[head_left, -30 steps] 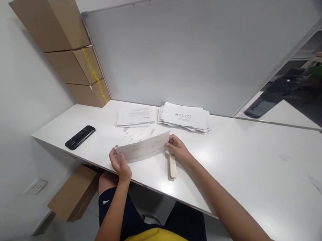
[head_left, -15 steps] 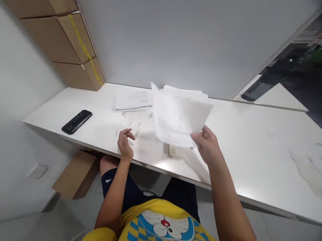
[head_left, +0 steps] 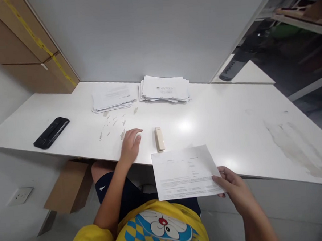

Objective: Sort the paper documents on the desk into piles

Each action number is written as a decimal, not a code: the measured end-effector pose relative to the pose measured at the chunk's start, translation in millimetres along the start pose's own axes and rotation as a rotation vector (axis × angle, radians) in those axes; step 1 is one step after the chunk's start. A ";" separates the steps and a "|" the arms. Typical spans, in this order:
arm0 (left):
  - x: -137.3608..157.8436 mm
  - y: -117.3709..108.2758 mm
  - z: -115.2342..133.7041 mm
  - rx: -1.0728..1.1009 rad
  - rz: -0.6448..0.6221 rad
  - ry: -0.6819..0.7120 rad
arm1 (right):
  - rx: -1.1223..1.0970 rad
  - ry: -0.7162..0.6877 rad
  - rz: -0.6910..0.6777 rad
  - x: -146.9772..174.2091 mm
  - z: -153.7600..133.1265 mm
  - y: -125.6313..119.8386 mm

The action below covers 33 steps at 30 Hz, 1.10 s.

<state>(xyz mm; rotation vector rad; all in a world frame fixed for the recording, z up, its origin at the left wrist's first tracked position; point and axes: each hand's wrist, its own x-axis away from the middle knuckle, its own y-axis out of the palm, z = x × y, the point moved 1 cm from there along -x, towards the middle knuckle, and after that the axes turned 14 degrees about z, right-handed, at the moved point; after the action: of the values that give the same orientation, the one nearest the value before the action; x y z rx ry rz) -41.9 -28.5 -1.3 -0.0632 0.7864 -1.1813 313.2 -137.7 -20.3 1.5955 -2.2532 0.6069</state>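
Observation:
Between thumb and fingers, my right hand (head_left: 232, 185) grips the right edge of a printed sheet of paper (head_left: 184, 173). The sheet is held over the table's front edge and my lap. My left hand (head_left: 131, 146) is above the table's front part, fingers apart, holding nothing. A cream stapler (head_left: 159, 139) lies on the table between that hand and the sheet. Toward the back stand two paper stacks: a thinner left stack (head_left: 112, 98) and a thicker right stack (head_left: 164, 87).
A black phone (head_left: 52, 132) lies on the left of the white table (head_left: 226, 113). Cardboard boxes (head_left: 38, 75) are piled at the back left, and another box (head_left: 68, 186) sits below the table. A dark bottle (head_left: 235, 65) lies behind the right side.
My right hand has brought the sheet from above the table down toward my lap, uncovering the stapler and right stack. The view has shifted to the right. My left hand stays empty.

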 end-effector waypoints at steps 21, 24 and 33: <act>61.8 28.8 42.0 -0.192 -0.065 0.521 | -0.076 -0.016 0.059 -11.4 -23.6 1.1; 63.2 31.1 39.8 -0.209 -0.033 0.523 | -0.061 -0.019 0.079 -10.1 -27.4 2.7; 48.1 20.1 35.2 -0.214 -0.140 0.636 | 0.083 -0.202 0.110 -41.5 2.3 -14.3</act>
<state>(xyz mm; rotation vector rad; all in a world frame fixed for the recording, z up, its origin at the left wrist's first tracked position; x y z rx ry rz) 1.8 -73.1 -9.0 0.0880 1.4868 -1.2579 340.4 -109.4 -40.1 1.6467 -2.5066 0.5988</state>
